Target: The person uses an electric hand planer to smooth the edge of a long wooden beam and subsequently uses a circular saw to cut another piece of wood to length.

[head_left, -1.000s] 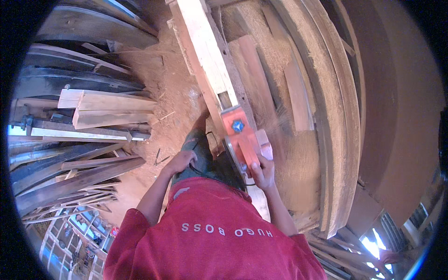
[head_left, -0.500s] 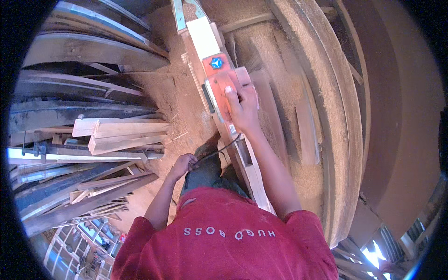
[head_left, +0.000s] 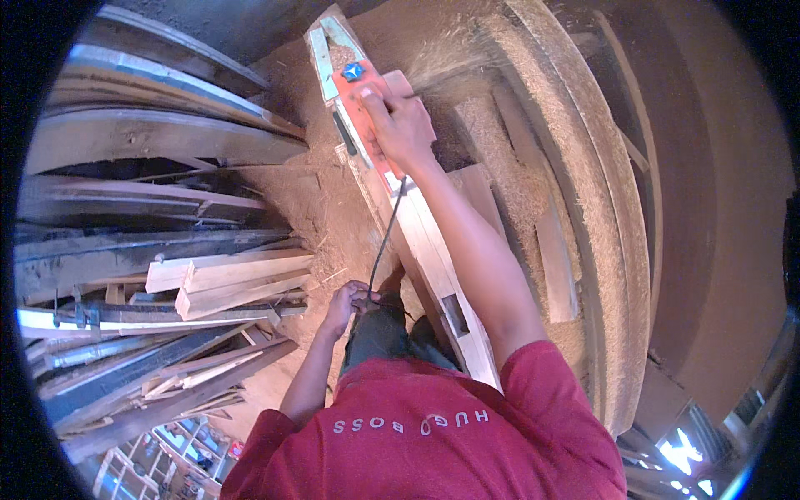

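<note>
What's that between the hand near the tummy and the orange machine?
In the head view, a dark power cord runs from the left hand up to the orange planer, over sawdust.

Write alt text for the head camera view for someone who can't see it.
A person's right hand holds an orange power planer on a long pale plank, shavings spraying, while the left hand grips its black cord. Sawdust and stacked timber surround them.
</note>
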The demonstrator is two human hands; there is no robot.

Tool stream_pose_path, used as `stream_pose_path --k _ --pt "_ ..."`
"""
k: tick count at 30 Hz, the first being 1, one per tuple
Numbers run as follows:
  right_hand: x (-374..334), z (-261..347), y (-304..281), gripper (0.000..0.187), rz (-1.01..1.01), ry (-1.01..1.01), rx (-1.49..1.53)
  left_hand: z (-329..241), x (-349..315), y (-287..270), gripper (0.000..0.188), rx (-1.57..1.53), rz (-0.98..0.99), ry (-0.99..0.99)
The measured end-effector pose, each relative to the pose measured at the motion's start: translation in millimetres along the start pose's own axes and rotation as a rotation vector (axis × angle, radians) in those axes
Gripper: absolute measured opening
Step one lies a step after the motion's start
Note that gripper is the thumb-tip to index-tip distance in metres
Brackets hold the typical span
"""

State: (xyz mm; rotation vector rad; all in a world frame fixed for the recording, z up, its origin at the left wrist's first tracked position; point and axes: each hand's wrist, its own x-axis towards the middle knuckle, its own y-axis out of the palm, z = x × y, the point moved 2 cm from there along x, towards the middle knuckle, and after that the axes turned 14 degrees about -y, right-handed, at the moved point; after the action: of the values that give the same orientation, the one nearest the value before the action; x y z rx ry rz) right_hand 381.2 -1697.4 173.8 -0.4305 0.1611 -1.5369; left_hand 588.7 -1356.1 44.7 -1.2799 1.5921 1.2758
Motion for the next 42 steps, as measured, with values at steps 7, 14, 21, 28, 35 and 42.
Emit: stream_pose_path --k 7,14,21,28,35,42 --pt "70 -9 10 0.049 0.011 0.09 0.165 -25 20 31 0.04 -0.277 0.089 0.132" --pt "-115 16 -64 0.055 -0.045 -0.028 -0.067 53 -3 7 0.032 0.299 -0.003 0.044" --pt "-551 102 -246 0.042 -0.291 0.471 -0.228 131 -17 47 0.057 1.222 0.095 0.416" --pt "-943 248 -251 0.025 -1.206 0.983 -0.432 140 -14 125 0.027 1.007 -0.004 0.611" --pt "-1209 276 -34 0.024 -1.948 1.084 -0.499 244 -71 258 0.034 1.354 0.266 0.432" --pt "-1226 254 191 0.025 -2.406 1.443 -0.017 403 -105 317 0.077 0.851 0.168 -0.55"
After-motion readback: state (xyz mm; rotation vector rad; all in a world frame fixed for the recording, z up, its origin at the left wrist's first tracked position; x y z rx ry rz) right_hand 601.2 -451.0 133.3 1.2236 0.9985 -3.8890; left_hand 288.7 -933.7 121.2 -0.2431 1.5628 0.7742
